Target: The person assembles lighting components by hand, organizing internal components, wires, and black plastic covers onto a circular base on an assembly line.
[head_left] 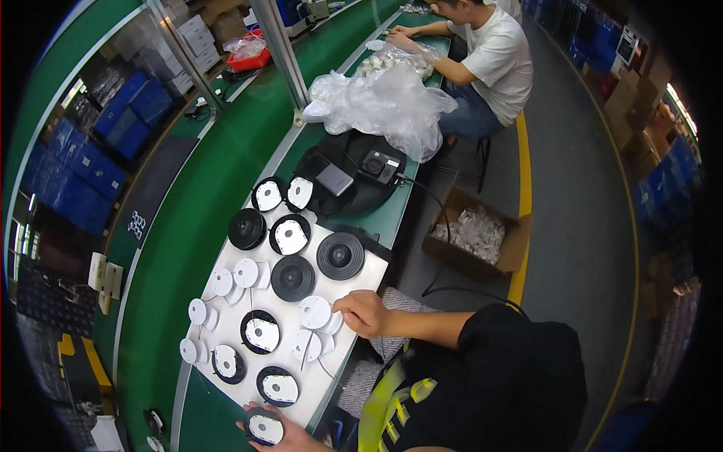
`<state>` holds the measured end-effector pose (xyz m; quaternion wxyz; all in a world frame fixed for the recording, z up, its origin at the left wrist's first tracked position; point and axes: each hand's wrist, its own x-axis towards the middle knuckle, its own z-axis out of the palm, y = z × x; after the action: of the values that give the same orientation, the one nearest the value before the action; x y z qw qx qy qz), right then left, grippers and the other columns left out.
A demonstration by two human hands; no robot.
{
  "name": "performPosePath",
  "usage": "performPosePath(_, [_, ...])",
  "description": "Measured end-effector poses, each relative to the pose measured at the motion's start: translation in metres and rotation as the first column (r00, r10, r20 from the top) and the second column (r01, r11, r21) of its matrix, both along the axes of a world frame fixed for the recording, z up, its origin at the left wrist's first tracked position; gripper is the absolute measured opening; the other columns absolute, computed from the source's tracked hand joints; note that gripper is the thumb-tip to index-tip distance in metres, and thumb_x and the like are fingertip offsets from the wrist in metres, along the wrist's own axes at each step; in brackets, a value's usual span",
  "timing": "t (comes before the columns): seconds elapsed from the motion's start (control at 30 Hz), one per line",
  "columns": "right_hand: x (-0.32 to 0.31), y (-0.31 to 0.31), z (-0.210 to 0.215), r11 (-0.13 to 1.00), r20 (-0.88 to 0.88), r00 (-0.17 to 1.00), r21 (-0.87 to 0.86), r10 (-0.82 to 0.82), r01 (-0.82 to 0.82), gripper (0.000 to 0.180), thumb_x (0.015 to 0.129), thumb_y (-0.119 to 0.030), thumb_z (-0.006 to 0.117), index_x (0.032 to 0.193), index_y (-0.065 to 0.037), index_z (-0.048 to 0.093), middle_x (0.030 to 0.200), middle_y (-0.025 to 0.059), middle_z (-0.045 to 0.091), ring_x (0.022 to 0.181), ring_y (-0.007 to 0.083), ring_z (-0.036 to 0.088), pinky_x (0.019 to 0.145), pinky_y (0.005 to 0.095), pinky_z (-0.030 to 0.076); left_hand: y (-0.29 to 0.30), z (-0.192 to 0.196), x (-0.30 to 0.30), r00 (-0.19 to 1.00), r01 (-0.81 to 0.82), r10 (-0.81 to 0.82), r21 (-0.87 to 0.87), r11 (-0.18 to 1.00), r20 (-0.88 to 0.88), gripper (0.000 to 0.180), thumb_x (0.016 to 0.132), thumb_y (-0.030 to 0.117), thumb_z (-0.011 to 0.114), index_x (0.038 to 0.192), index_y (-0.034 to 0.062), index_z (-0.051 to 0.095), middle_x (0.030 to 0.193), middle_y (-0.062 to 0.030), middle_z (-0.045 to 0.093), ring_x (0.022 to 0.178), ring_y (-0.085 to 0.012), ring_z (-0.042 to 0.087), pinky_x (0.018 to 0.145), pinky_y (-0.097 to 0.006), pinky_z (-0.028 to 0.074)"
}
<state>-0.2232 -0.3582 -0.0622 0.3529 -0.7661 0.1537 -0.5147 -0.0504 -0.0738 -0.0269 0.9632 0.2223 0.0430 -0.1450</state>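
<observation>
At the lower edge, my left hand (295,437) is closed around a black round housing with a white plate (265,427). My right hand (363,313) is curled, its fingertips at the rim of a white disc-shaped part (315,312) on a white board (301,399). Another white disc part (306,345) with a thin wire lies just below it. More black housings with white plates, among them one at the board's middle (260,332), lie about. Ribbed black round covers (340,256) and several paired white discs (245,273) share the board.
A black bag (316,197) bearing small devices lies beyond the board, with clear plastic bags (388,102) behind it. A co-worker in a white shirt (493,49) sits farther along the bench. An open carton (516,245) of plastic-wrapped pieces stands on the floor. A metal post (280,56) rises from the bench.
</observation>
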Motion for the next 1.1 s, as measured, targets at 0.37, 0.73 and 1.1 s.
performPosePath(0.37, [-0.004,-0.009,0.006,0.986,-0.022,0.995,-0.132,0.096,-0.098,0.017,0.084,-0.008,0.055,0.098,-0.002,0.062,0.066,0.0077,0.057,0.054,0.0263,0.056,0.053,0.0378,0.045,0.002,-0.001,0.002,0.999,0.017,-0.018,0.019,1.000,0.048,0.050,0.084,0.037,0.061,0.126,0.0110,0.062,0.135,-0.0202,0.054,0.126,-0.0403,0.046,0.106,-0.057,0.034])
performPosePath(0.73, [-0.004,-0.009,0.006,0.979,-0.045,0.987,-0.128,0.153,-0.158,0.017,0.084,-0.009,0.055,0.098,-0.001,0.062,0.066,0.0075,0.058,0.053,0.0257,0.055,0.052,0.0383,0.044,0.000,0.003,-0.002,0.999,-0.034,0.033,-0.032,0.999,-0.014,0.057,0.083,0.042,0.063,0.132,0.0125,0.057,0.138,-0.0197,0.051,0.129,-0.0394,0.042,0.105,-0.056,0.033])
performPosePath(1.1, [-0.002,-0.008,0.007,0.982,-0.027,0.994,-0.154,0.110,-0.113,0.017,0.082,-0.005,0.054,0.096,0.001,0.062,0.069,0.0106,0.059,0.053,0.0276,0.055,0.052,0.0395,0.044,0.007,-0.006,0.000,1.000,0.007,-0.007,-0.100,0.995,0.001,0.061,0.081,0.040,0.067,0.133,0.0128,0.056,0.139,-0.0206,0.049,0.132,-0.0400,0.040,0.105,-0.056,0.032])
